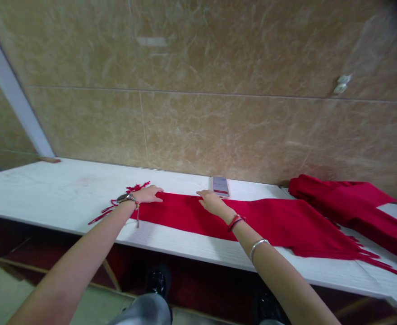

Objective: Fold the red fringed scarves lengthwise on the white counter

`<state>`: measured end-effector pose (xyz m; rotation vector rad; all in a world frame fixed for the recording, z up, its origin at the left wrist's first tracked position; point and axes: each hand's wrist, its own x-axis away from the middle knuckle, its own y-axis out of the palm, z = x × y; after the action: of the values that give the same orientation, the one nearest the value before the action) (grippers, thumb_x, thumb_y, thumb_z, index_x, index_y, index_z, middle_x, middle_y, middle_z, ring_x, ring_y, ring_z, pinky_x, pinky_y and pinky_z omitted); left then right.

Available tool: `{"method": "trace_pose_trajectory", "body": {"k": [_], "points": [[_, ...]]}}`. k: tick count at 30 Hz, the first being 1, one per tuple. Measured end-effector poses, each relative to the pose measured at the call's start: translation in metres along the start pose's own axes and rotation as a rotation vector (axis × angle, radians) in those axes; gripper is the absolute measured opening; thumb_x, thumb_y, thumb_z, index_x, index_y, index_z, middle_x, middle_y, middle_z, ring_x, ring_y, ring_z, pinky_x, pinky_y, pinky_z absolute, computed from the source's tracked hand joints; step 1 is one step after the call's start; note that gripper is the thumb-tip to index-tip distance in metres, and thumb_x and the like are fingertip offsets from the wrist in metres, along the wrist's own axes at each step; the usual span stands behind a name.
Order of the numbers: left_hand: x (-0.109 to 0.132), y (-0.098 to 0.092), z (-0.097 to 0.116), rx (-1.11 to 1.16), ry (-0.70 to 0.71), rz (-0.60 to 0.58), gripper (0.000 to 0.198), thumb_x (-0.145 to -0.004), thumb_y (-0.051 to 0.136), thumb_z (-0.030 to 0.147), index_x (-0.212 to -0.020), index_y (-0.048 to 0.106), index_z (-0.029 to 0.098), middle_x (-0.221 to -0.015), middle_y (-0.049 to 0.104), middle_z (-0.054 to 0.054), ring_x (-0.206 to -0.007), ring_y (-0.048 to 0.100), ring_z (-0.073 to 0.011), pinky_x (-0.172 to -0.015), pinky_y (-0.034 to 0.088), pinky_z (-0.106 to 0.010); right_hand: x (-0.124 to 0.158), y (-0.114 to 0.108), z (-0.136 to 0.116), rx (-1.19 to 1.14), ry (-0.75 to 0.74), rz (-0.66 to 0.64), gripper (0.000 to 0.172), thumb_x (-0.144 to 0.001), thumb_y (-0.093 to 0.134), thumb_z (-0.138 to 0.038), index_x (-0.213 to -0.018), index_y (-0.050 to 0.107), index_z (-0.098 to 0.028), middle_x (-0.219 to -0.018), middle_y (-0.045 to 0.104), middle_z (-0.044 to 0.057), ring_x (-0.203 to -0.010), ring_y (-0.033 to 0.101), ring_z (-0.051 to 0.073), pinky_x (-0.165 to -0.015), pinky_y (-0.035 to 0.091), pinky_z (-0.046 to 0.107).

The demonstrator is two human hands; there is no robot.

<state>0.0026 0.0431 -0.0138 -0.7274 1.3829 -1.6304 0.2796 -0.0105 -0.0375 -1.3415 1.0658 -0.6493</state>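
Note:
A long red scarf (269, 221) with fringed ends lies stretched along the white tabletop. My left hand (147, 194) rests near its left end, beside the fringe, with fingers spread and the thumb apart. Farther right, my right hand (212, 203) reaches over the scarf's upper edge, fingers extended on or just above the cloth. Neither hand appears to grip the fabric. The part of the scarf under my palms and right forearm is hidden. A phone-like device with a lit screen (220, 186) lies just behind the scarf, close to my right fingertips.
More folded red cloth (347, 203) lies at the right end of the white table (70, 194). A tan marbled tile wall (198, 126) stands directly behind. Open shelving (46, 253) sits below the tabletop, and my shoe (157, 280) shows by it.

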Motion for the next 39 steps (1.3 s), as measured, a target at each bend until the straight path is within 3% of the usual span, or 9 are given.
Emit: {"method": "trace_pose_trajectory", "body": {"k": [3, 8, 13, 17, 22, 26, 32, 35, 39], "points": [[0.005, -0.009, 0.01, -0.233, 0.134, -0.079, 0.02, -0.074, 0.056, 0.018, -0.093, 0.064, 0.015, -0.096, 0.064, -0.009, -0.091, 0.058, -0.0208, -0.083, 0.042, -0.029, -0.003, 0.003, -0.005, -0.006, 0.003, 0.006, 0.032, -0.081, 0.048, -0.014, -0.111, 0.057, -0.01, -0.104, 0.062, 0.015, -0.101, 0.055, 0.022, -0.087, 0.04, 0.031], [0.042, -0.01, 0.035, -0.447, 0.262, 0.122, 0.026, -0.076, 0.043, 0.004, -0.09, 0.061, 0.017, -0.095, 0.061, -0.007, -0.089, 0.057, -0.0182, -0.082, 0.042, -0.029, 0.007, -0.006, -0.007, -0.153, -0.083, 0.117, 0.029, -0.071, 0.047, -0.002, -0.094, 0.062, -0.013, -0.091, 0.062, 0.009, -0.087, 0.055, 0.018, -0.079, 0.041, 0.028], [0.089, -0.008, 0.044, -0.61, 0.318, -0.033, 0.021, -0.078, 0.048, 0.007, -0.091, 0.06, 0.017, -0.1, 0.061, -0.008, -0.087, 0.059, -0.0203, -0.076, 0.043, -0.031, 0.021, -0.021, -0.004, -0.363, -0.347, -0.052, 0.02, -0.065, 0.054, -0.002, -0.076, 0.064, -0.016, -0.083, 0.06, 0.005, -0.075, 0.055, 0.014, -0.071, 0.043, 0.024], [0.108, -0.019, 0.043, -0.645, 0.196, -0.108, 0.019, -0.077, 0.056, 0.014, -0.095, 0.062, 0.017, -0.095, 0.065, -0.01, -0.087, 0.06, -0.0231, -0.074, 0.043, -0.032, 0.025, -0.027, -0.006, -0.437, -0.292, -0.17, 0.028, -0.07, 0.061, -0.016, -0.098, 0.062, -0.015, -0.087, 0.064, 0.006, -0.074, 0.058, 0.016, -0.067, 0.045, 0.026], [0.107, -0.039, 0.031, -0.433, 0.122, -0.2, 0.026, -0.079, 0.058, 0.039, -0.096, 0.065, 0.021, -0.087, 0.067, -0.005, -0.083, 0.061, -0.0214, -0.075, 0.043, -0.03, 0.022, -0.023, -0.01, -0.409, -0.363, -0.173, 0.026, -0.081, 0.052, -0.022, -0.103, 0.063, -0.015, -0.101, 0.065, 0.011, -0.09, 0.059, 0.019, -0.082, 0.043, 0.03], [0.103, -0.039, 0.017, -0.321, 0.096, -0.171, 0.025, -0.086, 0.047, 0.033, -0.099, 0.063, 0.02, -0.103, 0.063, -0.007, -0.097, 0.057, -0.0201, -0.086, 0.04, -0.03, 0.018, -0.014, -0.011, -0.322, -0.395, -0.132, 0.025, -0.075, 0.056, -0.014, -0.099, 0.065, -0.014, -0.098, 0.065, 0.011, -0.089, 0.058, 0.02, -0.081, 0.043, 0.029], [0.106, -0.031, 0.002, -0.16, -0.331, 0.006, 0.055, -0.066, 0.066, 0.029, -0.117, 0.051, 0.014, -0.097, 0.062, -0.012, -0.089, 0.059, -0.0259, -0.077, 0.045, -0.034, 0.014, -0.007, -0.011, -0.223, -0.237, -0.08, 0.024, -0.075, 0.056, -0.012, -0.097, 0.063, -0.014, -0.098, 0.063, 0.011, -0.086, 0.058, 0.019, -0.077, 0.042, 0.027], [0.106, -0.034, -0.003, 0.156, -0.433, 0.087, 0.046, -0.061, 0.066, 0.021, -0.106, 0.056, 0.017, -0.072, 0.063, -0.001, -0.072, 0.061, -0.0203, -0.068, 0.046, -0.03, 0.013, -0.008, -0.009, -0.19, -0.186, -0.094, 0.013, -0.077, 0.054, -0.013, -0.084, 0.065, -0.015, -0.091, 0.064, 0.01, -0.083, 0.059, 0.019, -0.074, 0.041, 0.025], [0.102, -0.042, -0.005, 0.542, -0.504, 0.28, 0.035, -0.069, 0.061, 0.02, -0.103, 0.054, 0.014, -0.07, 0.061, -0.001, -0.065, 0.061, -0.0163, -0.063, 0.048, -0.028, 0.01, -0.011, -0.008, -0.236, -0.147, -0.037, 0.014, -0.08, 0.049, -0.012, -0.081, 0.063, -0.015, -0.087, 0.066, 0.008, -0.079, 0.059, 0.017, -0.07, 0.04, 0.023]]}}
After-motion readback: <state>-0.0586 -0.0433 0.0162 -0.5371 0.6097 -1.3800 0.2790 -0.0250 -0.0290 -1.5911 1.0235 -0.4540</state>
